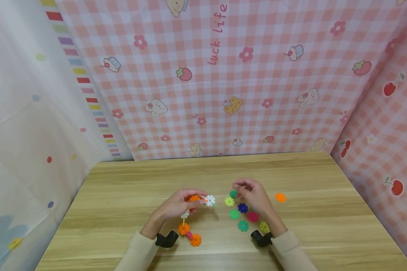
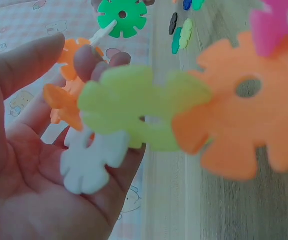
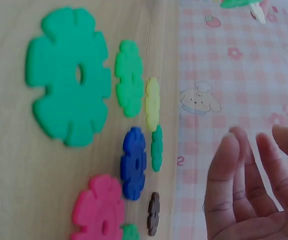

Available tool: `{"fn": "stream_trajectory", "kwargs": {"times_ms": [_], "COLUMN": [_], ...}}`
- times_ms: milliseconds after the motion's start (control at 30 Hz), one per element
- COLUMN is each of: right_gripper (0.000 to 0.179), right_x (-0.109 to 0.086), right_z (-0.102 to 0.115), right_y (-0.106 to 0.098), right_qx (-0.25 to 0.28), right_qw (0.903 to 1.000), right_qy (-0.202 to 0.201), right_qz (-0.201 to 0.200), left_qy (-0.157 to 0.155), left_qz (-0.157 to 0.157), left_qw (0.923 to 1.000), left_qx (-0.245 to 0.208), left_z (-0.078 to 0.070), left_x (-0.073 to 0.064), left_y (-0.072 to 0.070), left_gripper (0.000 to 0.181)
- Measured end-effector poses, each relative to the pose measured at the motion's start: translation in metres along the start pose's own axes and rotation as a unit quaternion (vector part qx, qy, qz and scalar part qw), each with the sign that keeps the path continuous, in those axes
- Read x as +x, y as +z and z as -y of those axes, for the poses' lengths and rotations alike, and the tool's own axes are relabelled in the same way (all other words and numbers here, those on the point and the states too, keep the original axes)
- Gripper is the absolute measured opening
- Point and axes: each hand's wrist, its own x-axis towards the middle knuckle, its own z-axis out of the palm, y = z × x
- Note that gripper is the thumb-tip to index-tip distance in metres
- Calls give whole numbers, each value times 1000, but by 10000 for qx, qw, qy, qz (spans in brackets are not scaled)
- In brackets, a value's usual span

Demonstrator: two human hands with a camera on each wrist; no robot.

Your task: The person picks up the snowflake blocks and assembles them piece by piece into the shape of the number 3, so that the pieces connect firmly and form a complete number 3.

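Observation:
My left hand (image 1: pixel 180 204) pinches a chain of interlocking plastic snowflake discs between thumb and fingers. A white disc (image 1: pixel 210 200) sticks out past its fingertips, with a green disc (image 2: pixel 109 19) slotted edge-on to it. Orange, white and yellow-green discs (image 2: pixel 119 97) lie along the palm side in the left wrist view. From there the chain runs down toward me, ending in an orange disc (image 1: pixel 196 240) beside a pink one (image 1: pixel 189 235). My right hand (image 1: pixel 256 196) hovers over the loose discs, its thumb and fingers apart and nothing between them.
Under and around my right hand lie loose discs: green (image 1: pixel 243 226), dark blue (image 1: pixel 242 208), pink-red (image 1: pixel 253 216), yellow (image 1: pixel 229 201) and others. An orange disc (image 1: pixel 280 197) lies farther right on the wooden table (image 1: pixel 122 188). A checked cloth (image 1: pixel 203 90) hangs behind.

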Motion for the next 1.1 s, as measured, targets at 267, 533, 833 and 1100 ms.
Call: {"fn": "stream_trajectory", "kwargs": {"times_ms": [267, 533, 833, 1100], "right_gripper": [24, 23, 28, 21], "right_x": [7, 17, 23, 25], "right_z": [-11, -20, -19, -20], "right_y": [-5, -6, -2, 0], "right_qx": [-75, -751, -1291, -1831], "right_qw": [9987, 9957, 9890, 9816], "right_qy": [485, 543, 717, 540], "right_qz": [-104, -41, 76, 66], "left_qy": [-86, -24, -2, -38], "left_qz": [6, 38, 37, -15], "left_qw": [9999, 9998, 9998, 9998], "left_qx": [69, 186, 205, 204], "left_z": [-2, -2, -2, -3], "left_x": [1, 3, 2, -2], "left_y": [1, 2, 1, 0], "left_gripper": [30, 29, 28, 28]}}
